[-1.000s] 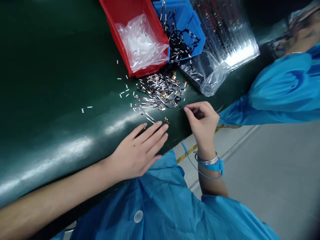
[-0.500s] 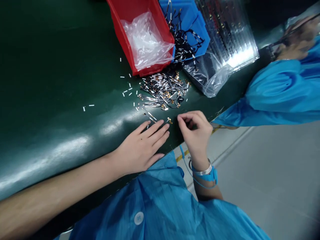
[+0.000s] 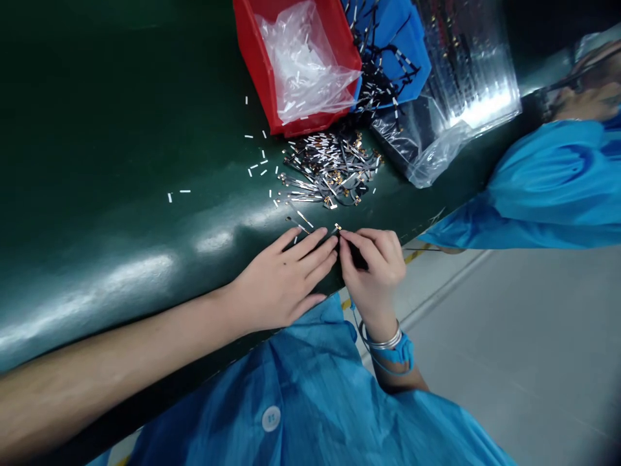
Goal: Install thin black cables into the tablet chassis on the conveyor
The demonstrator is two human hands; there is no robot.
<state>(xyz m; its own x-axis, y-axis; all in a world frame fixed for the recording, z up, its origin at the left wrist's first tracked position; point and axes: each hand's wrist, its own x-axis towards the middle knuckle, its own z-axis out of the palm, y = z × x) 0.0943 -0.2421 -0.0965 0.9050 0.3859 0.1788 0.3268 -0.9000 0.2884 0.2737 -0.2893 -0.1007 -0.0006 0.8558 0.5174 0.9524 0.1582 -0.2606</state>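
Toward nine o'clock from the middle of my head view, two white slivers [image 3: 185, 191] lay on the dark green tabletop [image 3: 97, 129]. Around half past ten I saw more white bits [image 3: 264, 162] scattered near the red bin. Between seven and eight, the left hand [image 3: 274, 281] lay palm down near the tabletop's edge, its fingers spread and released. Just off their tips, close to the hub, lay a pair of slim strips [image 3: 305, 218].

Near twelve stood the red bin [image 3: 315, 123], with crumpled clear plastic [image 3: 303, 71] inside. Directly below it, just past twelve, I saw a heap of small dark cables [image 3: 330, 162] with white and gold ends. Just right of the hub, a gold-ended piece [image 3: 337, 227] sat at the fingertips of both hands.

Between three and four was the right hand [image 3: 381, 265], thumb and index finger meeting just beside that piece; I could not tell whether they gripped it. Silver bracelets [image 3: 385, 341] and a blue wrist strap [image 3: 400, 351] circled that wrist.

Near one o'clock, the blue bin [image 3: 420, 45] held black cables [image 3: 381, 90]. Around two lay a clear bag [image 3: 436, 162] and a ribbed clear tray [image 3: 485, 65]. Just short of three, I saw a co-worker's blue sleeve [image 3: 548, 188].
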